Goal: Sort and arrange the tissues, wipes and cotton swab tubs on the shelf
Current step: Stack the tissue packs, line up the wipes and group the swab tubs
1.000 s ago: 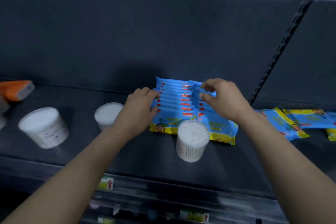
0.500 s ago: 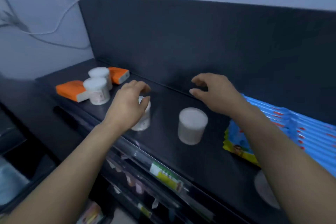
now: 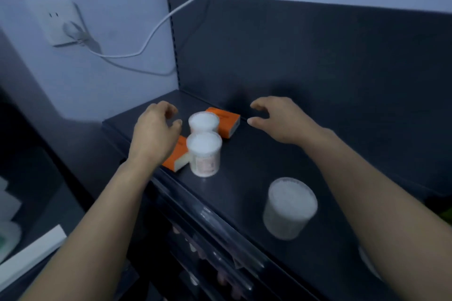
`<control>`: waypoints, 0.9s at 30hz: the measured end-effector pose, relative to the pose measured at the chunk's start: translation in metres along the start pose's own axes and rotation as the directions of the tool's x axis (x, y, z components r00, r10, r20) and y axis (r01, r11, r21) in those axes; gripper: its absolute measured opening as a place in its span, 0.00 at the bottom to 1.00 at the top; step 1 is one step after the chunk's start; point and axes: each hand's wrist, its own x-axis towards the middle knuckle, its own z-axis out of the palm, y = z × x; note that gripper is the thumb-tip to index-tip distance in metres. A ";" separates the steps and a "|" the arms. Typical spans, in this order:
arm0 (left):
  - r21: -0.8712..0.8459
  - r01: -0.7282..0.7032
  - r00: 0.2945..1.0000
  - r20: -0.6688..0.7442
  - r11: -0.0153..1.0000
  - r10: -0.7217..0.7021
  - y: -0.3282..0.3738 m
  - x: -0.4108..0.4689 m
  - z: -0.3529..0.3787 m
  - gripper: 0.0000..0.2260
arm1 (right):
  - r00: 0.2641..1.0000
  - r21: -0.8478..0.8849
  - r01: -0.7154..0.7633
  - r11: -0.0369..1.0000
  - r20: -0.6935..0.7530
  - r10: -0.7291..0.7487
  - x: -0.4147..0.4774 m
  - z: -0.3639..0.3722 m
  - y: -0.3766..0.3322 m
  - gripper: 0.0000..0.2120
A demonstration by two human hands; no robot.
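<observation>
Left grip (image 3: 156,129), right grip (image 3: 276,120) empty, either side of swab-filled tubs (image 3: 204,154).

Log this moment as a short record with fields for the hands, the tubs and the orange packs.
left hand: empty, fingers loosely curled, left of rear tub
right hand: empty, fingers spread, right of rear orange pack
tubs: rear tub and front tub close together; lone tub apart, nearer right
packs: rear orange pack partly behind rear tub; front orange pack partly hidden by left hand
</observation>
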 end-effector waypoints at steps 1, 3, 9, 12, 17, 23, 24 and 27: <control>0.002 0.022 1.000 0.001 1.000 -0.022 -0.007 0.004 -0.001 0.11 | 1.000 0.002 -0.001 1.000 0.022 0.001 0.011 0.005 -0.003 0.23; 0.012 0.067 0.998 0.002 0.998 -0.067 -0.019 0.010 -0.002 0.12 | 0.998 0.009 0.001 1.000 0.067 -0.002 0.032 0.015 -0.006 0.24; 0.134 0.185 0.979 0.064 0.974 -0.194 -0.045 0.014 0.001 0.14 | 0.991 0.034 0.006 0.999 0.132 -0.011 0.090 0.041 0.004 0.23; 0.217 0.240 0.952 0.138 0.946 -0.273 -0.048 0.015 0.009 0.18 | 0.982 0.031 0.003 1.000 0.188 -0.009 0.117 0.053 0.016 0.24; 0.318 0.406 0.864 0.172 0.857 -0.474 -0.051 0.015 0.022 0.32 | 0.938 0.023 0.027 0.999 0.346 -0.033 0.153 0.085 0.025 0.21; 0.308 0.578 0.729 0.222 0.756 -0.648 -0.060 0.019 0.037 0.41 | 0.889 -0.065 0.048 0.997 0.458 -0.012 0.178 0.107 0.028 0.24; 0.296 0.588 0.719 0.235 0.752 -0.654 -0.062 0.020 0.040 0.41 | 0.883 -0.072 0.035 0.997 0.470 0.003 0.180 0.108 0.028 0.26; 0.230 0.647 0.670 0.283 0.727 -0.686 -0.068 0.025 0.047 0.43 | 0.869 -0.090 -0.032 0.995 0.489 0.073 0.181 0.109 0.033 0.37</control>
